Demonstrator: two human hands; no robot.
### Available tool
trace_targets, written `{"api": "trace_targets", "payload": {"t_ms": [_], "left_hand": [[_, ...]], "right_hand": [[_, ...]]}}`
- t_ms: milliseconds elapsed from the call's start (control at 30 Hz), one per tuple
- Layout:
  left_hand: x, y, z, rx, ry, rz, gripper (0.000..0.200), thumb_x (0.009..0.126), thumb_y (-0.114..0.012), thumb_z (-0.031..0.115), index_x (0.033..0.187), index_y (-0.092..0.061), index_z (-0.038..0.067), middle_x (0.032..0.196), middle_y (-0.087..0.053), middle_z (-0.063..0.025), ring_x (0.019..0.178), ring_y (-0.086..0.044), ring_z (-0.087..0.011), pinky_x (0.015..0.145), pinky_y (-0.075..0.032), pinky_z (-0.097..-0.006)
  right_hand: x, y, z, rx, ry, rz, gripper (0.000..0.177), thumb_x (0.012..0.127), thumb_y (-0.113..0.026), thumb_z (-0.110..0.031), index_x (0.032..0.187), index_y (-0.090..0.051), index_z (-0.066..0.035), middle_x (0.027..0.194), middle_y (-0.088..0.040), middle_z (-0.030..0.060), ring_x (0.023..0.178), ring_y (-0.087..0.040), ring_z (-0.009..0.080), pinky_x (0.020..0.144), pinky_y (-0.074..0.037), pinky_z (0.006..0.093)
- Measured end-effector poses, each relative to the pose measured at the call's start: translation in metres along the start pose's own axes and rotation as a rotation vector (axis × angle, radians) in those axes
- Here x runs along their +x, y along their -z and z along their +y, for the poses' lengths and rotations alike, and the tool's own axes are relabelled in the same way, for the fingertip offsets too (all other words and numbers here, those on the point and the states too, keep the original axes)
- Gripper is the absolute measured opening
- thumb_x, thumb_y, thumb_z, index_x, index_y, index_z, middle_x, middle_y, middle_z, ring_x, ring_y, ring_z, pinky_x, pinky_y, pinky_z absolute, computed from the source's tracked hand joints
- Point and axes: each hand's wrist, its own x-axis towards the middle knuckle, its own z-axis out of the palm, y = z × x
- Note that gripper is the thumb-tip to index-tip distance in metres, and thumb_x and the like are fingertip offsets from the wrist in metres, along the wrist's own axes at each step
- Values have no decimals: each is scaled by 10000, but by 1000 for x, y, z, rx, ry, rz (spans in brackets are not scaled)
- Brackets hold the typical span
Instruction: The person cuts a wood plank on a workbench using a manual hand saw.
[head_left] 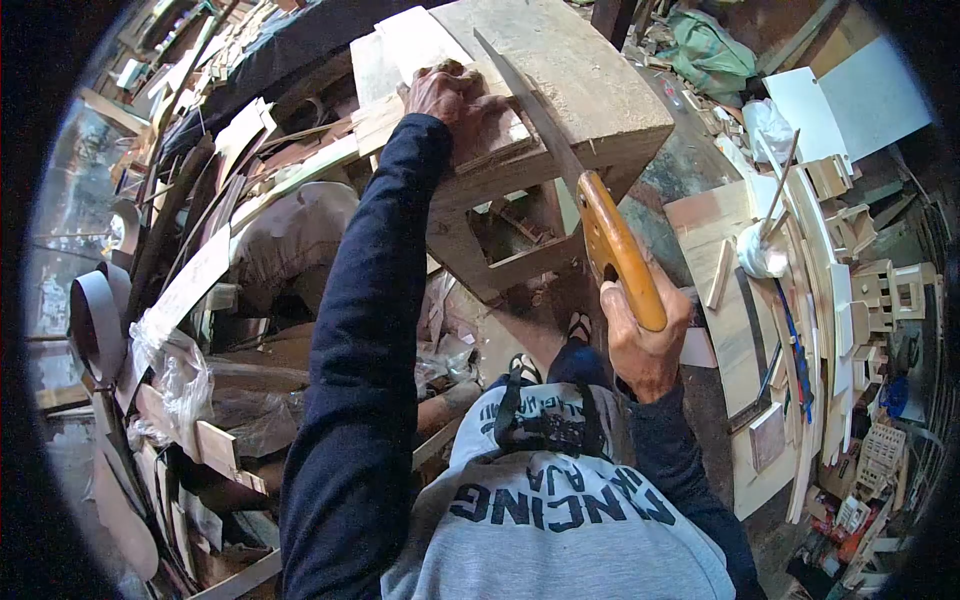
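My right hand (645,335) grips the orange wooden handle of a handsaw (610,240). Its thin blade runs up and to the left across the top of a rough wooden bench (590,90). My left hand (455,95) presses flat on a piece of wood (400,110) that lies on the bench, just left of the blade. Both arms wear dark blue sleeves. A grey top with dark lettering fills the bottom of the view.
Stacks of thin wooden boards and cut shapes (810,300) lie at the right, with a white cup (765,250) holding sticks. Planks, scrap wood and plastic sheeting (180,370) pile up at the left. A foot in a sandal (580,328) shows below the bench.
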Motion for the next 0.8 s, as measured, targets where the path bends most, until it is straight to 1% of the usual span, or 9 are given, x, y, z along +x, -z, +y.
{"api": "trace_targets", "payload": {"t_ms": [67,167,267,367,467,500,567,700,800], "left_hand": [[4,7,1,-42,55,-142,580,793,-652,632,1119,-727,158,1202,-642,-85,1115,-581,-364,962,-432,-500],[4,-19,-18,12,69,-66,598,787,-654,644,1158,-715,178,1238,-630,-68,1175,-549,-352,1006,-403,-488],[6,-12,-14,-16,76,-95,564,796,-648,637,1154,-715,207,1256,-622,-48,1205,-528,-346,1003,-398,-511],[2,11,9,91,99,-154,528,825,-628,616,1199,-695,250,1291,-601,-34,1231,-509,-337,1005,-390,-521],[3,11,7,96,115,-191,565,813,-618,655,1253,-663,303,1333,-570,4,1260,-483,-333,1014,-370,-569],[6,6,1,58,135,-197,551,783,-655,649,1225,-678,322,1325,-571,20,1264,-475,-326,1031,-335,-598],[10,-8,-11,-23,174,-210,527,722,-731,636,1169,-708,359,1310,-574,52,1273,-460,-312,1066,-265,-658],[10,-4,4,39,251,-213,576,714,-710,689,1205,-679,389,1345,-539,51,1291,-445,-316,1066,-252,-663],[13,6,11,-3,311,-243,607,708,-684,725,1220,-664,402,1370,-522,44,1320,-419,-325,1076,-222,-677]], "right_hand": [[-4,0,1,35,-23,-14,506,817,-540,11,1322,-537,45,1192,-646,211,1053,-655,265,917,-497,328],[-2,-1,6,19,-28,-23,511,815,-542,11,1324,-536,47,1192,-645,215,1053,-653,261,920,-496,328],[-6,-2,17,14,11,-5,512,815,-542,9,1326,-536,43,1185,-648,215,1043,-657,254,915,-497,325],[-6,-3,14,15,36,4,518,814,-546,6,1331,-536,33,1169,-656,211,1028,-662,248,903,-501,323],[-6,-3,11,26,-19,-12,527,811,-551,4,1337,-535,21,1153,-662,207,1009,-667,240,886,-508,324],[-5,-2,11,33,-44,-17,530,810,-552,3,1339,-535,18,1148,-664,205,1003,-669,237,880,-510,325],[-6,-3,19,6,33,9,534,809,-552,4,1342,-534,12,1131,-667,199,964,-670,226,858,-515,320],[-7,-2,17,6,66,9,528,807,-556,3,1335,-540,13,1119,-671,188,916,-672,218,827,-519,312],[-14,1,16,31,37,41,466,788,-602,-34,1234,-582,100,1110,-665,223,990,-664,279,910,-490,342]]}}
